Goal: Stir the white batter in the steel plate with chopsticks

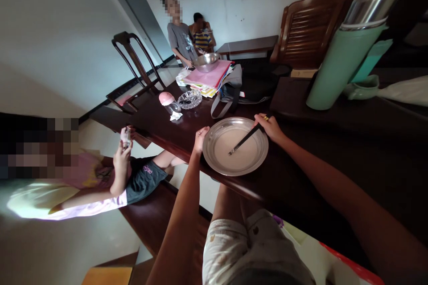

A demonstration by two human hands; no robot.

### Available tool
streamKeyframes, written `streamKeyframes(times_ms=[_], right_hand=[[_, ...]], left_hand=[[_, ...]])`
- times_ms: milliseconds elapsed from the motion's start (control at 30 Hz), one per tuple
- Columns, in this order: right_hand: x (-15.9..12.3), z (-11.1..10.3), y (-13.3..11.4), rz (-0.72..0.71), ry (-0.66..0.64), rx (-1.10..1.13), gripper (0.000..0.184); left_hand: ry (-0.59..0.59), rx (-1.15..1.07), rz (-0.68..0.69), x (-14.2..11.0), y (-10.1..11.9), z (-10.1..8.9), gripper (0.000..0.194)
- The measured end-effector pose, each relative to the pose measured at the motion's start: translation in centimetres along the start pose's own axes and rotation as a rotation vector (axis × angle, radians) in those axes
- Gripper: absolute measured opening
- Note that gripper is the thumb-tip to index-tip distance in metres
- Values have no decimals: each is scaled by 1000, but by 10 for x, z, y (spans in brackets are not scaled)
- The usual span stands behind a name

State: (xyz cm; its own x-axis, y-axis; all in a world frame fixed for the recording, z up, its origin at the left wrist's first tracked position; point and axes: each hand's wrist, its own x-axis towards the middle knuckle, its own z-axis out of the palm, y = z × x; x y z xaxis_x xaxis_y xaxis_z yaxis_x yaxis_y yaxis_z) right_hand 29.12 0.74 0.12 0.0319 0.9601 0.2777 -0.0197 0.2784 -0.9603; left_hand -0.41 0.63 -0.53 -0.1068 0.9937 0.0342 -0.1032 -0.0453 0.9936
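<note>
A round metal basin point(209, 160) sits near the edge of the dark wooden table, with a pale, milky mixture point(220, 151) inside. My left hand point(201, 139) is closed on the basin's left rim. Dark chopsticks point(246, 136) are gripped in my right hand point(270, 127) at the basin's upper right rim. They slant down to the left, their light tips dipping into the mixture. A ring shows on one right finger.
Behind the basin lie a grey-and-black bag point(250, 84), a glass ashtray point(190, 99), a pink-topped bottle point(169, 101) and stacked papers point(209, 78) under a metal bowl point(206, 63). A green thermos point(344, 62) stands right. One person point(133, 178) sits left; two others are at the back.
</note>
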Motion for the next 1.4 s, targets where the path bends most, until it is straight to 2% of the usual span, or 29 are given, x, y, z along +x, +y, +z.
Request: streamKeyframes(times_ms=[167, 333, 500, 667, 833, 1300, 1400], right_hand=[[1, -2, 0, 1, 43, 6, 52], [-1, 2, 0, 6, -8, 1, 51], [0, -2, -1, -1, 35, -6, 53], [-1, 1, 0, 9, -24, -19, 51], [1, -2, 0, 1, 30, -19, 52], [0, -2, -3, 3, -12, -19, 49], [1, -3, -3, -6, 33, -14, 50]], left_hand=[[-4, 1, 5, 0, 0, 0, 48], [-11, 6, 7, 0, 0, 0, 48], [-13, 8, 9, -1, 0, -1, 48], [-5, 8, 6, -2, 1, 0, 50], [-6, 9, 4, -1, 1, 0, 48], [8, 12, -1, -1, 2, 2, 47], [9, 8, -1, -2, 3, 2, 48]])
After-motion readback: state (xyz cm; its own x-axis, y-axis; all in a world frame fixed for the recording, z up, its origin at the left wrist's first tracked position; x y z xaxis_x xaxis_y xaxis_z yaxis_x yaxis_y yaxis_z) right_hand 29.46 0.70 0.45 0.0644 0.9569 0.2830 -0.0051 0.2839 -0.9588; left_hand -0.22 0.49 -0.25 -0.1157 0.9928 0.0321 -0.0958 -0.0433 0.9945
